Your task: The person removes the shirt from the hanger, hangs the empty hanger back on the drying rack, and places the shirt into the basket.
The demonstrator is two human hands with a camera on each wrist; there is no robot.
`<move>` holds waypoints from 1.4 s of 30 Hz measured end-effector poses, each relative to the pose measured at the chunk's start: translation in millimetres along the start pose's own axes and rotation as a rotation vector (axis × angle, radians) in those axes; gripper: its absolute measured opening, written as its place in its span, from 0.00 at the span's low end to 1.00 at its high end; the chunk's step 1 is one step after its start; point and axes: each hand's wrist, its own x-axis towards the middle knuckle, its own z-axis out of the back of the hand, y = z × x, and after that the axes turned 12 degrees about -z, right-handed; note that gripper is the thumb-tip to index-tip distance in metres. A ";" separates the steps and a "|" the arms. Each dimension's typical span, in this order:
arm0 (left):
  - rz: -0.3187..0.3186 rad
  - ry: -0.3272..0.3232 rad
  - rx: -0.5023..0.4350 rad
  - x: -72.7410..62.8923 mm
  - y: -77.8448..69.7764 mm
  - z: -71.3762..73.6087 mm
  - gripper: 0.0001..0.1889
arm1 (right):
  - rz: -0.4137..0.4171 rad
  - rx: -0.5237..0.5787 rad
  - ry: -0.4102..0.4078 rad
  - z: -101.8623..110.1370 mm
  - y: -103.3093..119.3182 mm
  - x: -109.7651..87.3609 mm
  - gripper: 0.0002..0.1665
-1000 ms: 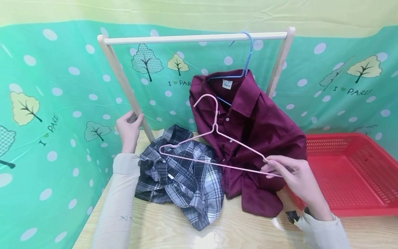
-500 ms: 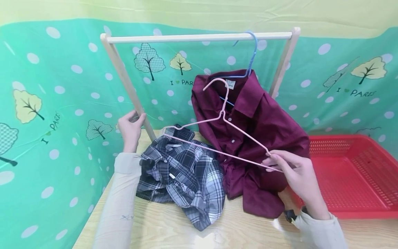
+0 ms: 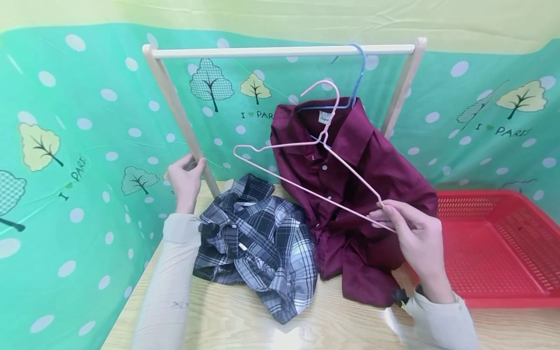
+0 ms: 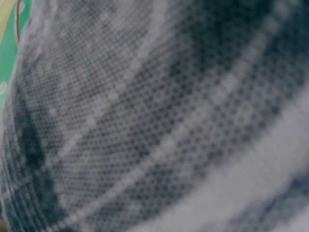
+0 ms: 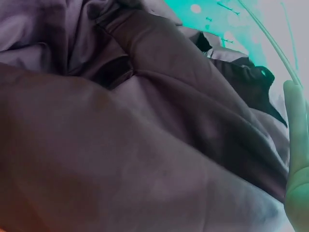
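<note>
In the head view my right hand (image 3: pixel 415 238) pinches a thin pink clothes hanger (image 3: pixel 352 170) by its right corner. The hanger is raised and tilted, its hook up, in front of a maroon shirt (image 3: pixel 350 194). A blue hanger (image 3: pixel 360 73) holds that shirt on the rack. My left hand (image 3: pixel 185 180) grips the left post of a wooden clothes rack (image 3: pixel 175 107). Below it lies a crumpled plaid shirt (image 3: pixel 262 248) on the table. Blurred plaid cloth (image 4: pixel 154 116) fills the left wrist view. In the right wrist view a finger (image 5: pixel 295 130) shows beside the maroon shirt (image 5: pixel 145 145).
On the right stands a red plastic basket (image 3: pixel 503 253) with perforated walls. Both shirts rest partly on the wooden tabletop (image 3: pixel 236 316). A green printed cloth (image 3: pixel 87 218) hangs behind and to the left. The rack's top bar (image 3: pixel 262 52) runs across the back.
My right hand has lifted the pink hanger a little and turned it, so its hook and left end rise and its hook shifts right. My left hand stays on the post.
</note>
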 end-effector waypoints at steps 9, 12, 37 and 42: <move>-0.062 -0.008 0.079 -1.2 4.9 -1.7 0.14 | 0.006 0.081 -0.075 -18.6 9.3 11.6 0.09; -0.083 -0.018 0.091 -1.1 5.8 -1.8 0.14 | 0.007 0.106 -0.099 -24.6 11.8 17.0 0.09; -0.114 -0.051 0.099 0.8 11.5 -5.2 0.12 | 0.029 0.014 -0.186 -72.6 20.5 55.9 0.09; -0.110 -0.051 0.095 0.6 14.1 -4.7 0.13 | 0.027 -0.076 -0.188 -79.9 19.6 57.9 0.10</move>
